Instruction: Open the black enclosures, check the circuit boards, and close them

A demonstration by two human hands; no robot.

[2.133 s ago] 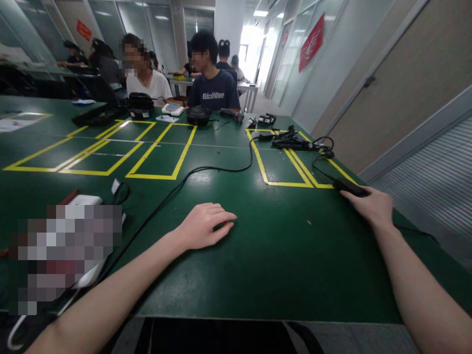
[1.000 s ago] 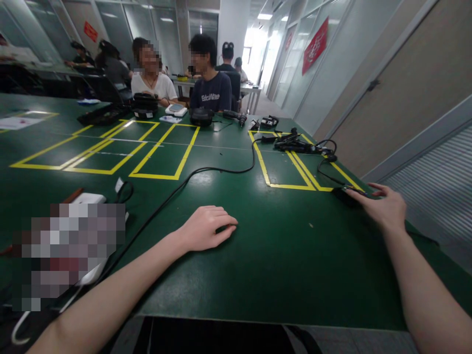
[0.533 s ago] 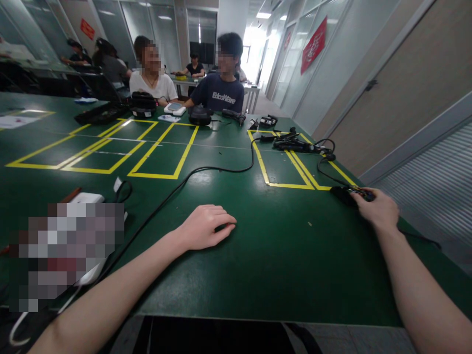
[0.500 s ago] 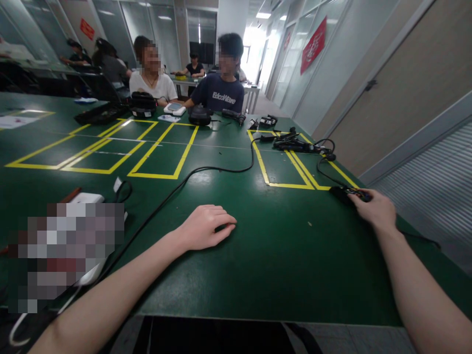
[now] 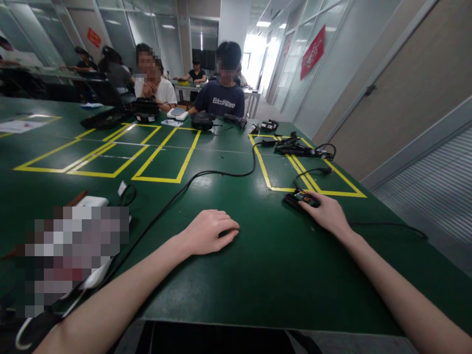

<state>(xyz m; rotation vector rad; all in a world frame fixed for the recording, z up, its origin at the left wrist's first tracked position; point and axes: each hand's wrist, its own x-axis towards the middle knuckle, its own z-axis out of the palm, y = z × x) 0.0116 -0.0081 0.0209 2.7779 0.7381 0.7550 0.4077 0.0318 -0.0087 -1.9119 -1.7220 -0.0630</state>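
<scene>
My right hand [image 5: 329, 211] grips a small black device with an exposed green circuit board [image 5: 308, 198] and colored wires, low over the green table or on it; I cannot tell which. A black cable runs from the device to a plug-like end [image 5: 324, 170] just behind it. Farther left, my left hand [image 5: 213, 232] rests on the tabletop [image 5: 265, 275], fingers loosely bent and thumb apart, with nothing visible in it.
Yellow tape rectangles [image 5: 157, 179] mark the table. Black tools and cables [image 5: 291, 146] lie at the back right. A long black cable [image 5: 206, 172] crosses behind my left hand. At left sits a white, partly blurred object [image 5: 94, 201]. Two people [image 5: 224, 93] sit opposite.
My right hand has brought the black device leftward from the table's right edge, its cable trailing along. My left hand stays in place. A person opposite has raised a hand.
</scene>
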